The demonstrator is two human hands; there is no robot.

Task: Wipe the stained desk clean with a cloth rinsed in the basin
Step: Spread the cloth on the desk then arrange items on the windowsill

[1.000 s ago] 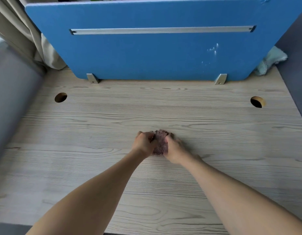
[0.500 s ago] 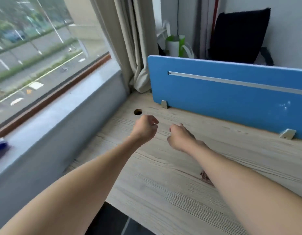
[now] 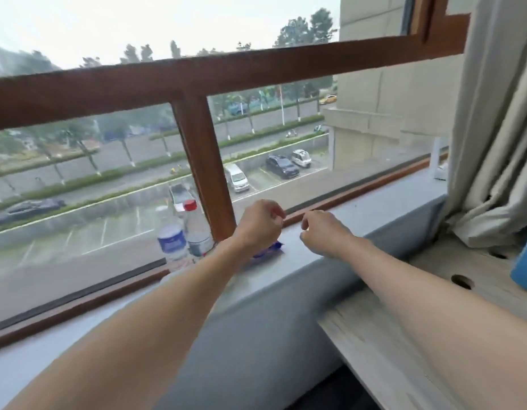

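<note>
My view faces the window; neither the cloth nor a basin is in sight. Only a corner of the pale wooden desk shows at the lower right. My left hand hovers over the grey window sill with its fingers curled into a fist, holding nothing. My right hand hangs beside it, a little to the right, fingers loosely curled and empty. Both forearms stretch out from the bottom of the frame.
Two clear plastic bottles stand on the sill left of my left hand. A blue packet lies under that wrist. A beige curtain hangs at the right, above the desk's cable hole and the blue partition.
My hands let go of the cloth on the desk and lifted away. My head turned left from the desk to the window, and both hands moved over the sill.
</note>
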